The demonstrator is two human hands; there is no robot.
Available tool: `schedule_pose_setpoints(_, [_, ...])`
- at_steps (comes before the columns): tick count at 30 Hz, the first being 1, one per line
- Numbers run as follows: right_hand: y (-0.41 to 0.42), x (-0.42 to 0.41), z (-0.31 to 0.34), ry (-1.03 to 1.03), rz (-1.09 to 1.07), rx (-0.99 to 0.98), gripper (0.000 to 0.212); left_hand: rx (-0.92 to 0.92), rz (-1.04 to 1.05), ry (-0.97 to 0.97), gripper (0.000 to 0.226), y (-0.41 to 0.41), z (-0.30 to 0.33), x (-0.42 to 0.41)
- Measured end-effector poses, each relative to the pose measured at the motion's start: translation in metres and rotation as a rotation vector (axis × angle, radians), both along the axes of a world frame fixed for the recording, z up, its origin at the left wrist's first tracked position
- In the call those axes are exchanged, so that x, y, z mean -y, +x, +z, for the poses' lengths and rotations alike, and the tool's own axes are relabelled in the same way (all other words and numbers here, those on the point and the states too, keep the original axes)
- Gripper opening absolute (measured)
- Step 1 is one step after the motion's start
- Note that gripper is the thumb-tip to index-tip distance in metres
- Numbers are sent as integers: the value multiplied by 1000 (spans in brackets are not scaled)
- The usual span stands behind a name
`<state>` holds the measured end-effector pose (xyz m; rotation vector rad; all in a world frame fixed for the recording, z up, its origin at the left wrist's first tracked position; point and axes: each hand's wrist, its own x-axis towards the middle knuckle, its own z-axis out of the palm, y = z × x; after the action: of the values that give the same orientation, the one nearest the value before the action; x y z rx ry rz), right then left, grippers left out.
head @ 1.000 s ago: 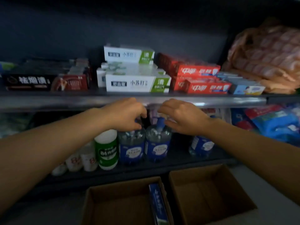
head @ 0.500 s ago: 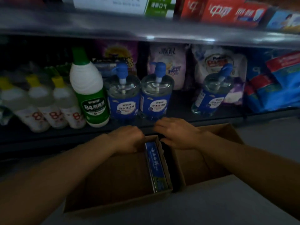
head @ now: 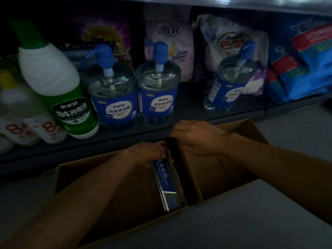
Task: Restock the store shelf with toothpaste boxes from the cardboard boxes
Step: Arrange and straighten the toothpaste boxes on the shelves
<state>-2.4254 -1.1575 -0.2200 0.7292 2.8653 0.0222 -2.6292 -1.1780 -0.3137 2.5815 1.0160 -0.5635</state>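
A blue toothpaste box [head: 166, 183] lies on edge along the right wall of the left cardboard box [head: 62, 177] on the floor. My left hand [head: 148, 153] reaches into that box, its fingers curled round the far end of the toothpaste box. My right hand [head: 199, 137] hovers over the near-left corner of the right cardboard box [head: 251, 131], fingers loosely curled and holding nothing. The inside of the right box is dark and nothing shows in it.
Just behind the boxes runs the dark lower shelf [head: 125, 139]. On it stand two blue-labelled pump bottles [head: 156, 87], a third [head: 231, 81] to the right, a green-labelled white bottle [head: 59, 90], detergent bags [head: 168, 44] and blue packs [head: 305, 65]. Grey floor [head: 251, 221] lies in front.
The view dropped from the upper toothpaste shelf to the floor boxes. Both hands came down from the shelf edge; the left went into the left box and took hold of the toothpaste box.
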Motion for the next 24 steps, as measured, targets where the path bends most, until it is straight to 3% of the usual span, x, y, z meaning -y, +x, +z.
schedule_pose_setpoints(7, [-2, 2, -12, -53, -10, 22, 45, 121, -22, 61, 44, -4, -16, -6])
schedule_pose_setpoints(13, [-5, 2, -15, -73, -20, 45, 46, 101, -57, 139, 39, 6, -15, 1])
schedule_pose_setpoints(19, [-4, 3, -14, -89, -44, 63, 49, -75, -81, 134, 44, 6, -10, 0])
schedule_pose_setpoints(24, [3, 6, -7, -109, -71, 68, 49, -95, -37, 93, 46, 7, 8, 2])
